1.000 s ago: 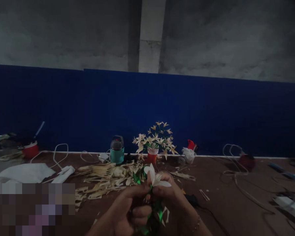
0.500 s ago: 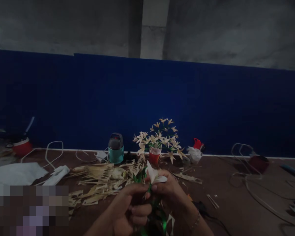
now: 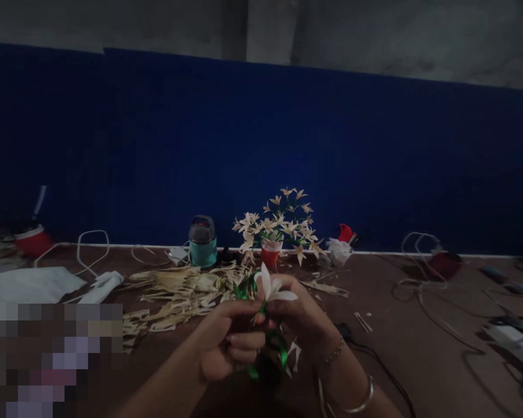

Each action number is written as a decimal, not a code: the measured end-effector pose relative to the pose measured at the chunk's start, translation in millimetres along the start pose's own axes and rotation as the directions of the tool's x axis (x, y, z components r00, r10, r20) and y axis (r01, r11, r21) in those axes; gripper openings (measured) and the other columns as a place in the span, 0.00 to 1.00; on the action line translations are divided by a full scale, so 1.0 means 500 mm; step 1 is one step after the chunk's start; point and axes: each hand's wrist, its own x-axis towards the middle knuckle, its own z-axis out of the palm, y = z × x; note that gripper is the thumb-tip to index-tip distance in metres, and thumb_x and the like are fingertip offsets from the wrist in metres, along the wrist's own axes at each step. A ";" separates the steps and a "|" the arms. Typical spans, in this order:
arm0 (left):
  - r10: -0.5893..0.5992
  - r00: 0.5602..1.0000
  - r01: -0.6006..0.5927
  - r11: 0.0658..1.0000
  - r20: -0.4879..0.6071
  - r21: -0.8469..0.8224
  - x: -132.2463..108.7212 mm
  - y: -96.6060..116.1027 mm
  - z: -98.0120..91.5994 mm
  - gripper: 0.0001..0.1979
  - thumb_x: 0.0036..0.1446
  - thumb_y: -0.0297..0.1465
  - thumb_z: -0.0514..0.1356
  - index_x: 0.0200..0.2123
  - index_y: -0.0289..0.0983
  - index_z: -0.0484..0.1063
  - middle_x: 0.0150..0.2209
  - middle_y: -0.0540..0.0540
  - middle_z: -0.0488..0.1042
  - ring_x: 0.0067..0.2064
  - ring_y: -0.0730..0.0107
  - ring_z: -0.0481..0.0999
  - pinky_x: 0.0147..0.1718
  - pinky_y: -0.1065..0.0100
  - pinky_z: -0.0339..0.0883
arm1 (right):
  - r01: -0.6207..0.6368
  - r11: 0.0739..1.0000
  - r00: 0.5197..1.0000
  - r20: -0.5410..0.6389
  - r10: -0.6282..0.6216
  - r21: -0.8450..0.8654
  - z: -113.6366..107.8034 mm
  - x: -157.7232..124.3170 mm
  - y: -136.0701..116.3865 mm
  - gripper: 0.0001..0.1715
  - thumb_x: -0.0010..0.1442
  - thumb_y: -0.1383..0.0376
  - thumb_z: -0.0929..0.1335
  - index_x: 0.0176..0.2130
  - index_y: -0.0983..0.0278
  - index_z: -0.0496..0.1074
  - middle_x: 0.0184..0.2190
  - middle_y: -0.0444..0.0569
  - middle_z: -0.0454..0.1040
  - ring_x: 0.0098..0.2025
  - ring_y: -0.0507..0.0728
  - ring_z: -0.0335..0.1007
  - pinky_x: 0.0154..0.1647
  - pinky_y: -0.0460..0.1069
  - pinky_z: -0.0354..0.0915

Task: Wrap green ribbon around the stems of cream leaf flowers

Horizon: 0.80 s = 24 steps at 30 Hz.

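Observation:
A white artificial flower [image 3: 273,292] with pointed petals stands upright between my hands. My left hand [image 3: 233,339] is closed, its thumb and index finger pinching the green base beneath the petals and its other fingers curled in. My right hand [image 3: 298,305] closes around the flower from the other side, fingertips at the same base. Shiny green ribbon [image 3: 283,348] loops down below my hands, and more green strip shows just behind them. Exactly which fingers press on the ribbon is hidden.
Dry tan husk pieces [image 3: 178,290] spread left of centre. Behind stands a red cup [image 3: 271,252] of finished-looking pale flowers [image 3: 283,226], beside a teal jar with dark lid [image 3: 203,244]. White sheets [image 3: 30,284] lie left, cables [image 3: 436,316] right. A pixelated patch covers the lower left.
The view has tilted down, so the background sits higher in the picture and more of my right forearm with a bangle shows. Both hands keep their pinch at the flower's base.

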 end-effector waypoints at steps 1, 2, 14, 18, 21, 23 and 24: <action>0.026 0.999 -0.025 1.000 -0.019 0.010 0.001 0.000 0.001 0.08 0.46 0.27 0.58 0.21 0.27 0.65 0.21 0.51 0.64 0.12 0.91 0.45 0.09 0.82 0.37 | 0.008 1.000 1.000 -0.016 -0.008 0.003 0.002 0.001 -0.001 0.12 0.42 0.65 0.73 0.27 0.68 0.70 0.20 0.47 0.74 0.17 0.48 0.65 0.17 0.40 0.59; 0.056 0.997 -0.055 0.998 -0.050 0.029 0.001 0.001 0.003 0.08 0.46 0.28 0.58 0.21 0.28 0.65 0.19 0.53 0.62 0.12 0.90 0.45 0.09 0.81 0.37 | 0.014 1.000 0.999 -0.039 -0.014 0.002 0.003 0.003 -0.001 0.12 0.42 0.65 0.73 0.27 0.68 0.70 0.19 0.46 0.73 0.18 0.48 0.65 0.17 0.41 0.60; 0.879 0.465 -0.393 0.311 -0.104 0.865 0.009 0.009 0.014 0.08 0.45 0.32 0.62 0.30 0.35 0.71 0.29 0.48 0.72 0.31 0.70 0.71 0.31 0.72 0.64 | 0.038 0.970 0.879 -0.453 -0.146 -0.238 0.001 0.024 0.000 0.15 0.40 0.60 0.74 0.28 0.68 0.73 0.21 0.44 0.71 0.23 0.50 0.64 0.24 0.44 0.61; 0.903 0.429 -0.347 0.200 -0.035 0.916 0.014 0.011 0.010 0.06 0.44 0.32 0.62 0.26 0.35 0.72 0.27 0.48 0.73 0.31 0.67 0.71 0.30 0.71 0.63 | 0.050 0.932 0.901 -0.387 -0.198 -0.360 0.016 0.024 0.000 0.15 0.42 0.59 0.73 0.29 0.67 0.72 0.24 0.46 0.72 0.26 0.52 0.65 0.27 0.46 0.62; 0.877 0.474 -0.340 0.267 -0.081 0.902 0.013 0.013 0.010 0.06 0.43 0.32 0.62 0.24 0.35 0.71 0.21 0.50 0.70 0.25 0.70 0.68 0.25 0.73 0.61 | 0.066 0.906 0.905 -0.358 -0.230 -0.417 0.019 0.021 0.006 0.14 0.44 0.60 0.71 0.30 0.67 0.72 0.26 0.47 0.72 0.28 0.53 0.65 0.30 0.47 0.63; 0.866 0.493 -0.347 0.283 -0.083 0.894 0.010 0.014 0.011 0.06 0.44 0.32 0.62 0.23 0.35 0.70 0.20 0.52 0.68 0.25 0.72 0.67 0.24 0.74 0.59 | 0.063 0.895 0.898 -0.366 -0.244 -0.441 0.019 0.019 0.009 0.13 0.45 0.60 0.71 0.30 0.67 0.72 0.25 0.46 0.71 0.28 0.53 0.65 0.30 0.47 0.63; 0.866 0.494 -0.354 0.281 -0.077 0.892 0.009 0.015 0.012 0.06 0.44 0.32 0.62 0.23 0.35 0.70 0.21 0.52 0.68 0.25 0.73 0.66 0.25 0.74 0.59 | 0.059 0.894 0.898 -0.367 -0.242 -0.444 0.018 0.019 0.010 0.13 0.45 0.60 0.71 0.30 0.67 0.72 0.24 0.45 0.70 0.27 0.53 0.64 0.29 0.46 0.62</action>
